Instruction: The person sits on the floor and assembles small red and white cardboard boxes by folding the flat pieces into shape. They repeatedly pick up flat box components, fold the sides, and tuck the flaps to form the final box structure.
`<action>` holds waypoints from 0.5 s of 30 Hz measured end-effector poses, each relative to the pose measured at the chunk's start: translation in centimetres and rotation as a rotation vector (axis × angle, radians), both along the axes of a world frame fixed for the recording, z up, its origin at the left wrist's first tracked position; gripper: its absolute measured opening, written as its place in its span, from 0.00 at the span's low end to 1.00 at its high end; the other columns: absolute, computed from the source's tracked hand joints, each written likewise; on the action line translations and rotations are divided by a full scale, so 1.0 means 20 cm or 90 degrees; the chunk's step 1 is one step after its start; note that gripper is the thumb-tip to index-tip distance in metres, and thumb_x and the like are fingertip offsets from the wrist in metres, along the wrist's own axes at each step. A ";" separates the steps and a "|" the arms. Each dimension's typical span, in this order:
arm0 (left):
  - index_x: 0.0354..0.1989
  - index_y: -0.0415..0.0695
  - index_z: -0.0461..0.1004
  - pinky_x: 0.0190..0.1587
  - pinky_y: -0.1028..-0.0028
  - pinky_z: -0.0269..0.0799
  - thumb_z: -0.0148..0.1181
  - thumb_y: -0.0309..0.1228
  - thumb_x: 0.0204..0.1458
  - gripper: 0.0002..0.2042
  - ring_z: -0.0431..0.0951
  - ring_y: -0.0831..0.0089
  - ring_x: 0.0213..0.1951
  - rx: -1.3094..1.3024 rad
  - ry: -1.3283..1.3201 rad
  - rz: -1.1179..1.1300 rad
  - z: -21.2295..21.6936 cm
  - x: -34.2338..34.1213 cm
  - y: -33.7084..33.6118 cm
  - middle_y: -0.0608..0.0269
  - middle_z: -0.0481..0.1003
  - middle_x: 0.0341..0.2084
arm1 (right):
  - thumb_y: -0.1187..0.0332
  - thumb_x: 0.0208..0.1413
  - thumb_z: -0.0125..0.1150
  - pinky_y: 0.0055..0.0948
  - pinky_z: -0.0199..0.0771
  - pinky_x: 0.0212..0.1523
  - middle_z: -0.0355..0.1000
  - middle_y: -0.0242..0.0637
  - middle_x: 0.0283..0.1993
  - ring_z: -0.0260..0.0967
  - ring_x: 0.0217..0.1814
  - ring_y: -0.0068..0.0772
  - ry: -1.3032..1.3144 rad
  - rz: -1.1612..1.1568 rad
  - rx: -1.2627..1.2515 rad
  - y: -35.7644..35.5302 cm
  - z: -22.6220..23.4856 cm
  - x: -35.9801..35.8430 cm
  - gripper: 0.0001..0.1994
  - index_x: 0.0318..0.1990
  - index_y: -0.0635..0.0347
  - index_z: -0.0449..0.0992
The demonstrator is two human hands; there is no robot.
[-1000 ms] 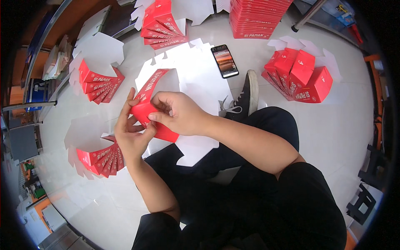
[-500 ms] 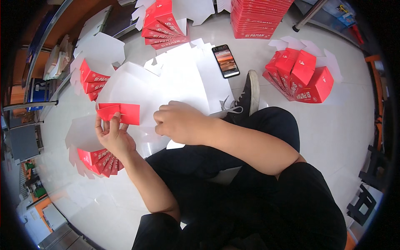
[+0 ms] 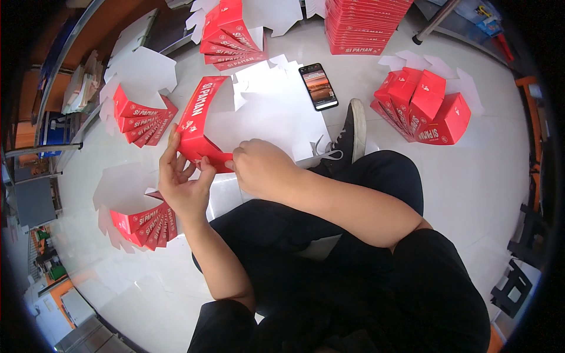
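Note:
A red and white cardboard box (image 3: 199, 115), partly folded, stands in front of me with a long red side turned up along its left. My left hand (image 3: 185, 185) grips its near left corner, the fingers behind the red panel and the thumb on its near face. My right hand (image 3: 266, 169) is closed, its fingertips pinching the right end of the near red panel. Whatever lies inside that pinch is hidden by the fingers. Beneath and beyond the box, flat white cardboard sheets (image 3: 282, 117) lie on the floor.
Nested red boxes stand at the left (image 3: 141, 117), near left (image 3: 144, 223), far middle (image 3: 235, 44) and right (image 3: 424, 109). A tall red stack (image 3: 365, 26) rises at the back. A phone (image 3: 319, 86) lies beside my shoe (image 3: 354, 132). Metal shelving (image 3: 59, 65) lines the left.
The cardboard has gone from a flat white spread to a box with its red side raised. My left hand has moved right, and my right hand now meets the near panel.

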State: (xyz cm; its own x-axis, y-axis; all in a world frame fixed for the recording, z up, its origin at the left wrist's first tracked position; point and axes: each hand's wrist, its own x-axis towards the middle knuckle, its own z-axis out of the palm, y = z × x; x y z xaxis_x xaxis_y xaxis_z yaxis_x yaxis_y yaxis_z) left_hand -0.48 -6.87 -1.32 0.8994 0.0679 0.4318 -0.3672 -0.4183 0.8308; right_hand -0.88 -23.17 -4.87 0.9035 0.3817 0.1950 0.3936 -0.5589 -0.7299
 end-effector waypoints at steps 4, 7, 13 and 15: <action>0.59 0.33 0.67 0.46 0.71 0.83 0.62 0.12 0.41 0.30 0.79 0.57 0.54 0.040 0.019 -0.021 0.02 -0.01 0.00 0.42 0.68 0.63 | 0.70 0.59 0.57 0.48 0.72 0.43 0.74 0.52 0.30 0.73 0.36 0.53 -0.033 -0.014 -0.010 0.00 0.03 -0.01 0.10 0.32 0.69 0.78; 0.59 0.35 0.68 0.46 0.71 0.83 0.63 0.13 0.40 0.31 0.78 0.57 0.55 0.040 0.033 -0.026 0.00 -0.01 0.03 0.43 0.68 0.64 | 0.70 0.60 0.55 0.48 0.72 0.43 0.74 0.52 0.30 0.73 0.36 0.53 -0.020 0.008 0.016 0.01 0.00 -0.01 0.10 0.32 0.69 0.77; 0.60 0.39 0.71 0.45 0.70 0.84 0.64 0.13 0.39 0.32 0.76 0.58 0.58 0.087 0.090 -0.095 0.01 -0.01 0.02 0.49 0.68 0.65 | 0.65 0.61 0.58 0.48 0.73 0.42 0.74 0.54 0.30 0.73 0.38 0.57 0.041 -0.006 0.051 0.01 0.01 0.00 0.13 0.31 0.69 0.75; 0.60 0.40 0.71 0.45 0.69 0.84 0.64 0.14 0.40 0.32 0.76 0.58 0.59 0.109 0.103 -0.086 0.01 -0.01 0.03 0.49 0.68 0.64 | 0.59 0.57 0.63 0.46 0.74 0.46 0.76 0.54 0.36 0.75 0.42 0.56 0.112 0.031 0.010 -0.03 0.03 0.03 0.17 0.36 0.69 0.76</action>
